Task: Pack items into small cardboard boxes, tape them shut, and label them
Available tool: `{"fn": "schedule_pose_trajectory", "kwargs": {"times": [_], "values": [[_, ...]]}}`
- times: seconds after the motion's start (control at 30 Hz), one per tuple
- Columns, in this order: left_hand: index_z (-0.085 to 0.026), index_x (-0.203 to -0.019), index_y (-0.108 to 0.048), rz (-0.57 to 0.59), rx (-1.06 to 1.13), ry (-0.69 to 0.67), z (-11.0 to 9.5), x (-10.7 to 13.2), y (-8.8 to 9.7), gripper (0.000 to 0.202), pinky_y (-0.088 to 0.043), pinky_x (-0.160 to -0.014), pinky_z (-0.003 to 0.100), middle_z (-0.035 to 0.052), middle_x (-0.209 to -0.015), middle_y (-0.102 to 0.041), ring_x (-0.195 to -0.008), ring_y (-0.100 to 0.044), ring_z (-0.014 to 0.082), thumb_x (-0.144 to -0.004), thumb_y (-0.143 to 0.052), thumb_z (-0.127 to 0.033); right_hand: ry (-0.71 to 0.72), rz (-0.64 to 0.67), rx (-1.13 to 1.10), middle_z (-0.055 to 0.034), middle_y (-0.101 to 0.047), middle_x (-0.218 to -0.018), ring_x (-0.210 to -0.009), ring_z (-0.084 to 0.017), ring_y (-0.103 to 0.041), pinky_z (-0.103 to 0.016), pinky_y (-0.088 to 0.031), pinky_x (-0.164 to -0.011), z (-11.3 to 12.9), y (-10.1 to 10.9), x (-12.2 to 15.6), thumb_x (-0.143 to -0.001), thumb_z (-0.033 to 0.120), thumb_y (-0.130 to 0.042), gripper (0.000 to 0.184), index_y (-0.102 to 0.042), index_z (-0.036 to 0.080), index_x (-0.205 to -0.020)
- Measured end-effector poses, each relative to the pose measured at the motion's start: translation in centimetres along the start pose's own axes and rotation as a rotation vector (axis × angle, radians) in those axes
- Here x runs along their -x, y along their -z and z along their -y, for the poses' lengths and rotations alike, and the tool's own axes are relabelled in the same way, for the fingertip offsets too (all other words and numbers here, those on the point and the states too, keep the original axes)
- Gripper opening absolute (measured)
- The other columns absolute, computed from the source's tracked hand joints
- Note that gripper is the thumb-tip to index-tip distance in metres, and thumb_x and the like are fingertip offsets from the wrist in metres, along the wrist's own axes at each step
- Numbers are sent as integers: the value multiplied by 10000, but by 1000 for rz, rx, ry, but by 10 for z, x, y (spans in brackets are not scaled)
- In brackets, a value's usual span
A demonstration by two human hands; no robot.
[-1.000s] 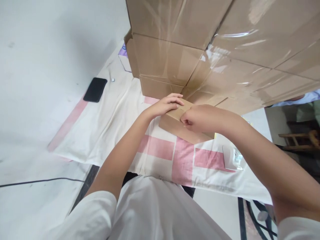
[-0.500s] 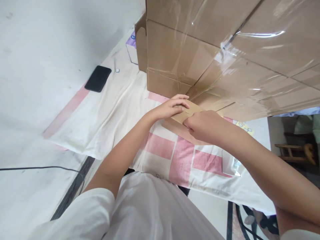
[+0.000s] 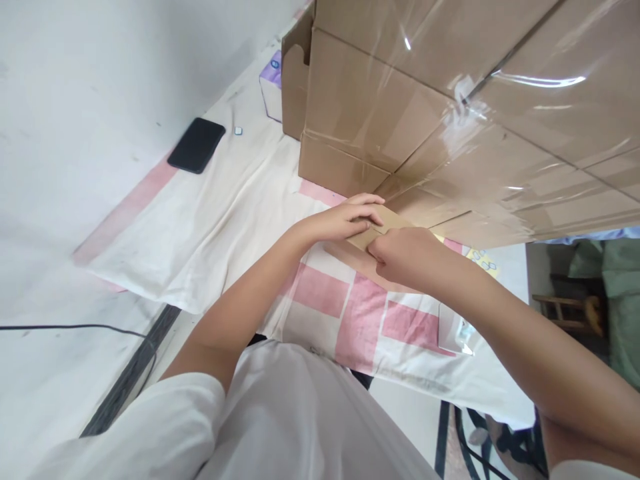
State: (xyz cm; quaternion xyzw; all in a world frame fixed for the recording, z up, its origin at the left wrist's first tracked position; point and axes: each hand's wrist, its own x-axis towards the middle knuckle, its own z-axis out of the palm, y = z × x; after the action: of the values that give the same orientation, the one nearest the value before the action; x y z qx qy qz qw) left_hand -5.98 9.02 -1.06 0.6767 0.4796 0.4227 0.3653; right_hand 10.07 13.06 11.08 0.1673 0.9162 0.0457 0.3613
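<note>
A small flat cardboard box [image 3: 359, 245] lies on the cloth-covered table, partly covered by both hands. My left hand [image 3: 347, 219] rests on the box's far left part, its fingers spread over the top. My right hand [image 3: 407, 253] is closed, with its curled fingers and thumb pressed against the top of the box near a seam. Whatever is inside those fingers is hidden. Just beyond the hands stands a large stack of cardboard boxes [image 3: 370, 100] wrapped in clear film.
A black phone [image 3: 197, 145] lies on the pink and white cloth [image 3: 245, 213] at the left, near a tiny white piece [image 3: 238, 131]. Behind the stack's left edge is a purple and white box [image 3: 271, 87]. A clear packet [image 3: 455, 330] lies under my right forearm.
The view has shifted slightly. My right hand has barely moved on the small box, and my left hand stays spread over it.
</note>
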Motion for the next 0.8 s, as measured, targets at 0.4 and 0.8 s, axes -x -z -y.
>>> {"fn": "schedule_pose_trajectory", "kwargs": {"times": [0.4, 0.8], "values": [[-248, -1134, -713, -51, -39, -7, 0, 5, -6, 308, -309, -1245, 440, 72, -1601, -432, -1511, -370, 229, -942, -478, -204, 17, 98, 96, -63, -604, -661, -602, -179, -545, -311, -243, -564, -3, 5, 2, -915, 93, -473, 253, -715, 158, -881], [-279, -1183, -719, -48, 17, 43, -4, 12, -6, 335, -262, -1283, 457, 41, -1638, -383, -1536, -337, 236, -949, -487, -220, -95, 208, 60, -65, -630, -756, -630, -185, -559, -311, -295, -602, -10, 25, 4, -845, 85, -592, 163, -696, 210, -868]]}}
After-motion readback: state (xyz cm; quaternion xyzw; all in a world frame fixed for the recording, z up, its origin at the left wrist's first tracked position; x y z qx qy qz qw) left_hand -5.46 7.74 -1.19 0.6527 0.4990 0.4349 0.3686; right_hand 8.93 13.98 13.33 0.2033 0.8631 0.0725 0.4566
